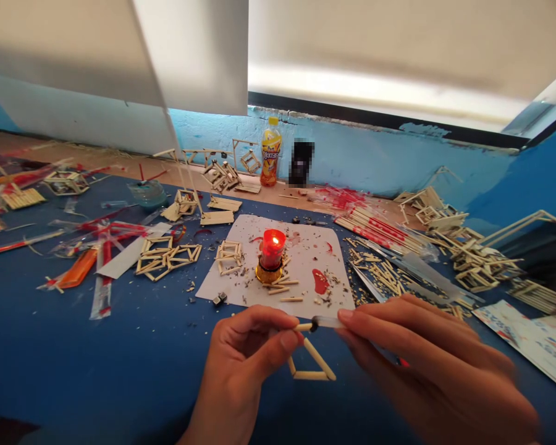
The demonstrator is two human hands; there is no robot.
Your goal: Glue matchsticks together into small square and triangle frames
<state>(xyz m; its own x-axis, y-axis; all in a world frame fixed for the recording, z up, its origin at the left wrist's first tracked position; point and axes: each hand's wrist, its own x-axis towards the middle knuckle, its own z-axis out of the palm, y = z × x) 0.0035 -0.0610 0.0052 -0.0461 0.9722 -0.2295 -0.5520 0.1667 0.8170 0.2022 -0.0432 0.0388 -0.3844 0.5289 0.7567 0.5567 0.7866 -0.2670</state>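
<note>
My left hand (248, 361) pinches a small frame of short wooden sticks (312, 375) between thumb and fingers. One stick of it points right, and the frame's lower corner hangs below the fingertips. In my right hand (430, 352) is a translucent whitish glue stick (328, 322). Its blackened end meets the tip of the wooden stick. Just beyond both hands a lit red candle (273, 250) stands on a gold base, on a white sheet (241, 235). Cut stick pieces (291, 299) and dark crumbs lie around it.
Several stick frames (167, 256) lie left of the sheet. To the right are scissors (368, 283), more cut sticks (384, 272) and red-and-wood sticks (380, 232). A drink bottle (270, 154) stands at the back wall. An orange-handled tool (78, 270) lies among plastic wrappers at left.
</note>
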